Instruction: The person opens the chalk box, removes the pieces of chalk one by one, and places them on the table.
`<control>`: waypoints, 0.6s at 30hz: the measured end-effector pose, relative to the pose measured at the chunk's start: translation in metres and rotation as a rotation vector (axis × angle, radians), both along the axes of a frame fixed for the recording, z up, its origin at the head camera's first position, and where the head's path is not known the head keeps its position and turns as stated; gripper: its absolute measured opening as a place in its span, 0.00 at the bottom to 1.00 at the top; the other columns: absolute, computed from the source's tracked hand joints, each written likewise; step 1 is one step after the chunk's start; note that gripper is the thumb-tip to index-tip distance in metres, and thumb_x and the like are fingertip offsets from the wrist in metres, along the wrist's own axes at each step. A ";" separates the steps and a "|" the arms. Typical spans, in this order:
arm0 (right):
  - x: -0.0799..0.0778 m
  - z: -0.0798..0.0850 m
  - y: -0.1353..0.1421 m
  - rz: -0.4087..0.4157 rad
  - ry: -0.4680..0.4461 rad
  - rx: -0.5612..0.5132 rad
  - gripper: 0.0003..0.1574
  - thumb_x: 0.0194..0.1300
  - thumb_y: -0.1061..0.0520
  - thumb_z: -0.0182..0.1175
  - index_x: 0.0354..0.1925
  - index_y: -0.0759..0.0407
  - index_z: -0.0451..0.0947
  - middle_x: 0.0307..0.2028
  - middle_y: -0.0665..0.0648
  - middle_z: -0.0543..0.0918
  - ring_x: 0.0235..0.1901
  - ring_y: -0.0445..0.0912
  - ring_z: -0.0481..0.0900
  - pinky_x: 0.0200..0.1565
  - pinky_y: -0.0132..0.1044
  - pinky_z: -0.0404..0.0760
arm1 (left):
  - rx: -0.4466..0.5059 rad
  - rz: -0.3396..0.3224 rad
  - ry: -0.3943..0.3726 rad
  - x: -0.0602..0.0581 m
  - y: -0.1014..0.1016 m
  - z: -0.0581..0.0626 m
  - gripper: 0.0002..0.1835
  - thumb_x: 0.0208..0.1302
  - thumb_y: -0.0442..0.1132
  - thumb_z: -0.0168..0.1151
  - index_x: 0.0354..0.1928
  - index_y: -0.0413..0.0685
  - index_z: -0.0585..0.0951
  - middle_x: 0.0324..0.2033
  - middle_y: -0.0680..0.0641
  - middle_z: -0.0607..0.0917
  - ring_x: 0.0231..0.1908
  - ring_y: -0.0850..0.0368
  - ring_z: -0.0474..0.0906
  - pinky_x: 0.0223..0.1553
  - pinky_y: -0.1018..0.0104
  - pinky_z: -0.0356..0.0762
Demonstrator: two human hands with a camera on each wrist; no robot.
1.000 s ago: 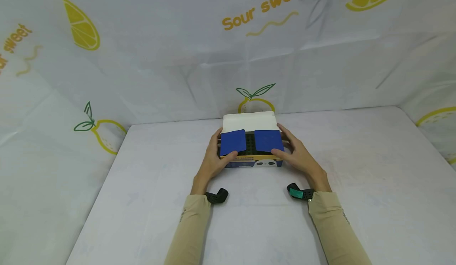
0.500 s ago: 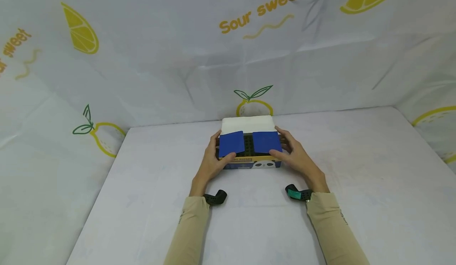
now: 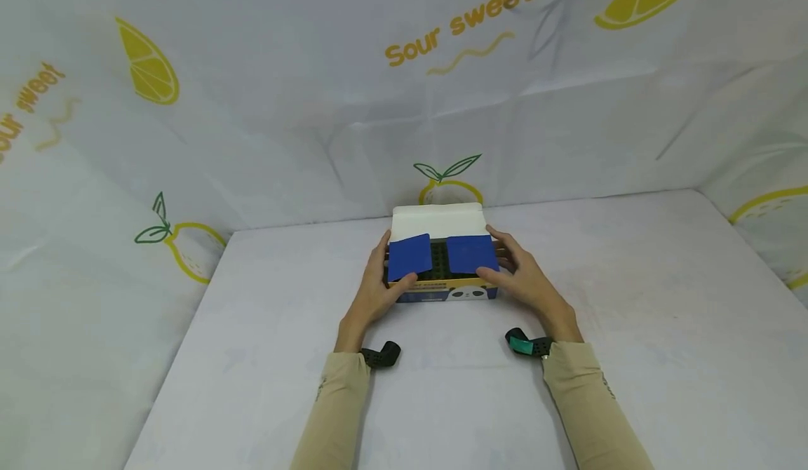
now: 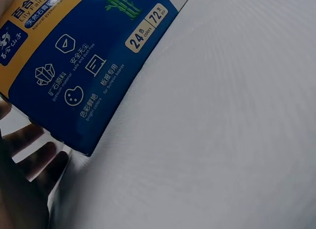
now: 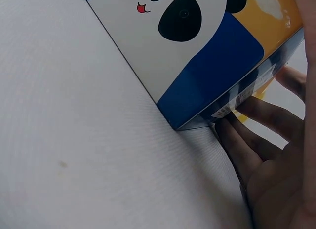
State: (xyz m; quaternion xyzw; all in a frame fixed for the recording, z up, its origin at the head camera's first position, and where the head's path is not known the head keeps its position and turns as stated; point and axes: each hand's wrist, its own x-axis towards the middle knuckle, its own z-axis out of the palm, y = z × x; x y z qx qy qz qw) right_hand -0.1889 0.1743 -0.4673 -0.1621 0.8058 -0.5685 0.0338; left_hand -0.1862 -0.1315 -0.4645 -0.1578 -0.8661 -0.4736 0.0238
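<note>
Left wrist view alone makes the print legible: "24 colors", "72 pcs" on the box (image 4: pixel 89 66). Right wrist view alone gives a barcode (image 5: pixel 242 98) on the end panel. Only the head view shows the top: white lid (image 3: pixel 438 221) raised at the back, two blue flaps (image 3: pixel 409 257) partly covering a dark, gridded interior (image 3: pixel 439 259). Front panel blue and yellow, panda face at right. Box on the white table (image 3: pixel 284 330), between left hand (image 3: pixel 372 291) and right hand (image 3: pixel 527 280); both grip its ends, thumbs at the front edge.
</note>
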 end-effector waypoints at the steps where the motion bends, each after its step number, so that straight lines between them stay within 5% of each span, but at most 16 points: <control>1: 0.000 0.000 0.000 -0.002 0.000 0.001 0.53 0.69 0.56 0.65 0.82 0.48 0.49 0.66 0.71 0.70 0.68 0.67 0.70 0.72 0.66 0.65 | -0.003 0.004 -0.001 0.000 0.000 0.000 0.67 0.51 0.88 0.49 0.83 0.56 0.44 0.76 0.38 0.59 0.71 0.38 0.63 0.68 0.35 0.69; 7: 0.000 -0.001 0.001 -0.005 -0.004 0.014 0.53 0.69 0.55 0.65 0.82 0.49 0.49 0.66 0.70 0.70 0.68 0.67 0.70 0.71 0.65 0.66 | -0.030 0.053 0.105 -0.002 0.006 0.010 0.64 0.49 0.90 0.45 0.81 0.57 0.56 0.75 0.40 0.57 0.71 0.40 0.53 0.69 0.30 0.62; 12: 0.000 0.000 0.001 -0.002 -0.001 0.001 0.53 0.69 0.56 0.66 0.82 0.49 0.49 0.67 0.70 0.69 0.68 0.67 0.69 0.72 0.65 0.66 | -0.041 -0.028 0.218 -0.011 0.013 0.023 0.57 0.53 0.87 0.47 0.73 0.54 0.71 0.69 0.41 0.67 0.69 0.41 0.58 0.64 0.34 0.69; 18: -0.001 0.000 0.001 -0.003 -0.001 0.002 0.53 0.68 0.57 0.66 0.82 0.49 0.49 0.67 0.71 0.70 0.67 0.67 0.71 0.72 0.64 0.67 | -0.062 -0.081 0.225 -0.016 0.017 0.032 0.56 0.54 0.87 0.48 0.71 0.51 0.74 0.66 0.41 0.73 0.65 0.40 0.65 0.60 0.35 0.74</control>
